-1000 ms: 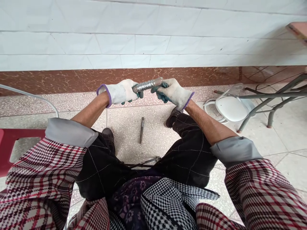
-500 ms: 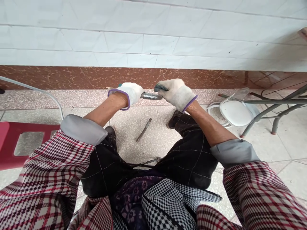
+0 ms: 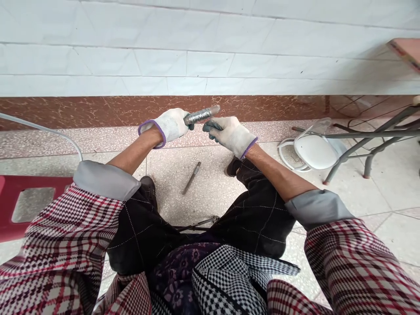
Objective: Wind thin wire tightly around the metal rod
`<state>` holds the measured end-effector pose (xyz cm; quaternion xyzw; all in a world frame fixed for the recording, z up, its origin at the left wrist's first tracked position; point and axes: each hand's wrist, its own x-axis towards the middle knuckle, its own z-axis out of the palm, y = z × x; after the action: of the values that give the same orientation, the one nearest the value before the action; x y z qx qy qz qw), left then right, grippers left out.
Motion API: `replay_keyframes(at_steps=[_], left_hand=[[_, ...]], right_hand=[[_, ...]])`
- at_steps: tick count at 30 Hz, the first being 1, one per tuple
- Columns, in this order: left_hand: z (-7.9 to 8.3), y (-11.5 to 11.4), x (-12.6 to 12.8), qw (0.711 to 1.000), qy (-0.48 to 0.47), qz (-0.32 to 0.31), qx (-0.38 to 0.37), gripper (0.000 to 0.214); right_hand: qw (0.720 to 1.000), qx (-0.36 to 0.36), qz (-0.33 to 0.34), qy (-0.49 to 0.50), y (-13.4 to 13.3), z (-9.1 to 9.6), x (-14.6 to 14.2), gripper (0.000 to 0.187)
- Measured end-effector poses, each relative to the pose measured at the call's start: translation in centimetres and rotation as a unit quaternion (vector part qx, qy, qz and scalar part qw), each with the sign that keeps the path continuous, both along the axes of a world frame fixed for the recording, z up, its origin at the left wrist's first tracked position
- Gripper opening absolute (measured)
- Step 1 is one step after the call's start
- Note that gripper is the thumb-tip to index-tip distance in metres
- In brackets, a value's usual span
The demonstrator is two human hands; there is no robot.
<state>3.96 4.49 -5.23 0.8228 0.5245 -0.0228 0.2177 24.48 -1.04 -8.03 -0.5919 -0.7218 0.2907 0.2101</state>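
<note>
Head view: left hand point(image 3: 170, 124) clenched lower end of wire-wrapped rod point(image 3: 201, 115); right hand point(image 3: 229, 133) curled just beneath, hold unclear. Rod seemed stiff, weighty; ridged wrapping likely gave surest grip

Bright, even daylight; soft shadows; edges bowed, perhaps by a wide lens.

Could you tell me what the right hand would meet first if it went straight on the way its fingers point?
Probably the silver wrapped rod gripped by the left hand: the right hand points leftward just under its free end. Depth is unclear, so it might pass beneath.
</note>
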Motion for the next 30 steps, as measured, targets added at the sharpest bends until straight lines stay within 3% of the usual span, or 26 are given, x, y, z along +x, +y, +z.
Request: replay_keyframes(at_steps=[5, 10, 15, 19, 21, 24, 30], left_hand=[[-1.2, 0.4, 0.3, 0.992, 0.117, 0.015, 0.046, 0.036], [-1.8, -0.5, 1.0, 0.986, 0.152, -0.072, 0.017, 0.032], [-0.1, -2.1, 0.9, 0.992, 0.024, -0.120, -0.004, 0.028], [0.8, -2.4, 0.4, 0.991, -0.113, -0.037, -0.056, 0.032], [0.7, -2.0, 0.4, 0.994, -0.092, 0.007, -0.061, 0.032], [0.2, -1.0, 0.6, 1.000, -0.022, 0.010, -0.017, 0.031], [-1.8, 0.2, 0.4, 0.992, 0.117, 0.002, 0.044, 0.035]], right_hand=[[0.994, 0.027, 0.046, -0.090, -0.9, 2.2, -0.5, 0.025], [0.997, 0.049, 0.025, -0.047, 0.6, 3.5, 0.8, 0.020], [0.995, -0.013, -0.049, 0.088, 1.8, 2.0, 2.3, 0.014], [0.985, -0.054, -0.068, 0.149, 1.1, 0.4, 1.3, 0.013], [0.990, -0.045, -0.057, 0.124, 0.6, -0.1, 0.5, 0.017], [1.000, -0.009, -0.009, 0.027, -0.1, -0.1, -0.5, 0.021], [0.991, 0.024, 0.069, -0.114, -1.0, 2.1, -1.2, 0.018]])
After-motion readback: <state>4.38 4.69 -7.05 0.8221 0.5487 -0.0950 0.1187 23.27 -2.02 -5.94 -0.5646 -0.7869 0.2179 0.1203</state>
